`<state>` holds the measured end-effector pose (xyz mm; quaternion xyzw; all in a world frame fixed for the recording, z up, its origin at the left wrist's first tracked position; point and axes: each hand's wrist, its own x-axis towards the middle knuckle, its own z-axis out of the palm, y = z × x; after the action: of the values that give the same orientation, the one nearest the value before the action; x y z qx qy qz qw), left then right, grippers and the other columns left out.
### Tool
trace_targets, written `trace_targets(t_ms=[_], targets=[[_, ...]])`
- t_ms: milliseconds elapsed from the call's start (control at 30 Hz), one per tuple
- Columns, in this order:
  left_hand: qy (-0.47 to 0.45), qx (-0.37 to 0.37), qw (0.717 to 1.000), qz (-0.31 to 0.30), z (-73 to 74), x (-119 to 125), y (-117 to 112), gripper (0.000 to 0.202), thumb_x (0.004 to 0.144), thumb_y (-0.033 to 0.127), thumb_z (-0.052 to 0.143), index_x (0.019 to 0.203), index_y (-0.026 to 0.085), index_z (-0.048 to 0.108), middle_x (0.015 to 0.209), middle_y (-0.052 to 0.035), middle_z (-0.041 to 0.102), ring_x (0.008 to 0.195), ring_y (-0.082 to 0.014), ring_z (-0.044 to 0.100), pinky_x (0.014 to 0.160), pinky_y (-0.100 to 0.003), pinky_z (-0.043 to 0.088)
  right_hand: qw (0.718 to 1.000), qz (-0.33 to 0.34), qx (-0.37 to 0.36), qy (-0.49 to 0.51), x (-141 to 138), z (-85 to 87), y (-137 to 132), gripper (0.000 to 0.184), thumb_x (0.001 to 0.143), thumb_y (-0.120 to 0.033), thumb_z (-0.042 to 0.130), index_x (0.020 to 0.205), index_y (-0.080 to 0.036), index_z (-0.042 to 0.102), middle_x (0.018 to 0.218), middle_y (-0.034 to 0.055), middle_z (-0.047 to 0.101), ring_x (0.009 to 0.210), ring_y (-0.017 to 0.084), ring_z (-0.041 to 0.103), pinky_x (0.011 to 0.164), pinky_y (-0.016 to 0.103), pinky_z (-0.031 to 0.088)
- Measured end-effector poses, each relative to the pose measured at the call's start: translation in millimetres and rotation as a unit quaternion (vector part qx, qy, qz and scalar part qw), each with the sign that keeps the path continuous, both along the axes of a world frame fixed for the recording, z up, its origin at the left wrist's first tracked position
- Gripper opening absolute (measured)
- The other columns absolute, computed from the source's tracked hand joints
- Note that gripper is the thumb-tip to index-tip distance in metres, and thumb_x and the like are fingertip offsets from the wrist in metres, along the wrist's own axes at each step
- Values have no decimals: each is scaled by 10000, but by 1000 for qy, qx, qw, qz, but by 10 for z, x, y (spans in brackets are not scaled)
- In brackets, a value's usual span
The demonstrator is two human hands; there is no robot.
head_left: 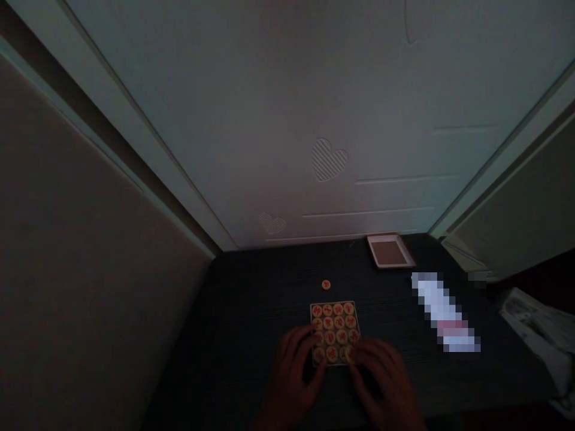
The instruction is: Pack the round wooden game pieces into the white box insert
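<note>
A shallow square box (pixel 357 315) holds rows of round Chinese chess pieces (pixel 339 322) with red characters. My left hand (pixel 294 365) is closed around the box's left side, with fingertips over the left column and the thumb by the lower left corner. At the lower right corner, my right hand (pixel 381 374) pinches a Chinese chess piece (pixel 350 354) between thumb and fingers. This piece looks slightly raised and overlaps the one beside it. Beyond the box, a single loose piece (pixel 326 285) lies face up on the dark table.
An open shallow lid or tray (pixel 392 266) with a pale rim sits at the back right of the table (pixel 251 311). A bright, pixelated oblong object (pixel 444 311) lies to the right. The white wall (pixel 278 120) closes off the back, and pale bags or papers (pixel 534 329) are beyond the right edge.
</note>
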<state>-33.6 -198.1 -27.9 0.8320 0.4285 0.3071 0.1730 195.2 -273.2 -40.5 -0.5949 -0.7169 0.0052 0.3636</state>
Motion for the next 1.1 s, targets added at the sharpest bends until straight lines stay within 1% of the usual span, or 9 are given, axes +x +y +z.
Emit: trace_targets(t_ms=[67, 133, 267, 400, 633, 733, 867, 967, 1100], targets=[[-3, -5, 1000, -6, -9, -4, -1, 385, 953, 200, 630, 1322, 287, 566, 1372, -79, 616, 1280, -273, 575, 1055, -494, 541, 999, -3, -3, -40, -62, -72, -14, 289, 914, -285, 683, 1201, -324, 673, 1374, 55, 653, 1290, 326, 602, 957, 515, 573], [-7, -6, 1000, -9, -16, -8, -1, 378, 959, 195, 620, 1323, 284, 562, 1369, -82, 611, 1280, -270, 567, 1058, -495, 536, 998, -9, -1, -59, -70, -109, 14, 293, 910, -283, 687, 1200, -325, 677, 1429, 62, 614, 1334, 342, 566, 968, 540, 559], [-11, -4, 1000, -7, -22, -13, 10, 341, 961, 197, 615, 1292, 276, 588, 1356, -80, 614, 1267, -269, 573, 1051, -489, 539, 998, -20, 4, -56, -42, -96, 87, 246, 929, -227, 651, 1157, -308, 688, 1382, 73, 636, 1309, 318, 584, 982, 532, 549], [-14, 1, 1000, -10, -13, -17, 21, 353, 950, 188, 623, 1292, 273, 600, 1356, -77, 618, 1261, -267, 576, 1046, -485, 546, 999, -11, 10, -35, -60, -98, 119, 276, 933, -217, 633, 1199, -283, 668, 1325, 82, 658, 1269, 298, 605, 968, 506, 565], [-4, 2, 1000, -17, 6, -3, 7, 308, 945, 167, 610, 1230, 278, 643, 1362, -72, 612, 1261, -276, 574, 1042, -486, 548, 1000, 11, 3, -22, -161, -87, 119, 316, 940, -215, 641, 1244, -298, 650, 1367, 74, 631, 1308, 296, 568, 996, 504, 543], [0, 2, 1000, -19, 3, -1, 13, 317, 938, 163, 616, 1230, 281, 645, 1357, -71, 611, 1261, -278, 572, 1041, -481, 550, 999, 27, -15, -38, -194, -38, 167, 321, 960, -214, 627, 1267, -308, 639, 1370, 51, 642, 1308, 283, 567, 1004, 490, 528], [4, -5, 1000, -26, -5, -8, 10, 315, 949, 165, 607, 1240, 284, 637, 1372, -69, 596, 1278, -275, 552, 1052, -479, 540, 996, 50, -13, -74, -163, -25, 183, 337, 970, -195, 612, 1283, -318, 635, 1299, 8, 698, 1225, 257, 626, 967, 448, 527], [6, -13, 1000, -26, -10, -12, -2, 278, 961, 174, 600, 1217, 276, 636, 1378, -68, 589, 1291, -274, 533, 1066, -483, 527, 996, 36, 23, -80, -76, -54, 99, 349, 960, -223, 630, 1300, -306, 635, 1243, 23, 721, 1144, 248, 664, 919, 417, 533], [5, -16, 999, -27, -9, -4, -2, 284, 963, 184, 608, 1230, 278, 632, 1387, -67, 585, 1303, -276, 521, 1079, -487, 516, 996, -22, 42, -69, 19, -62, -27, 336, 938, -273, 654, 1274, -286, 656, 1209, 59, 721, 1109, 272, 667, 906, 441, 526]])
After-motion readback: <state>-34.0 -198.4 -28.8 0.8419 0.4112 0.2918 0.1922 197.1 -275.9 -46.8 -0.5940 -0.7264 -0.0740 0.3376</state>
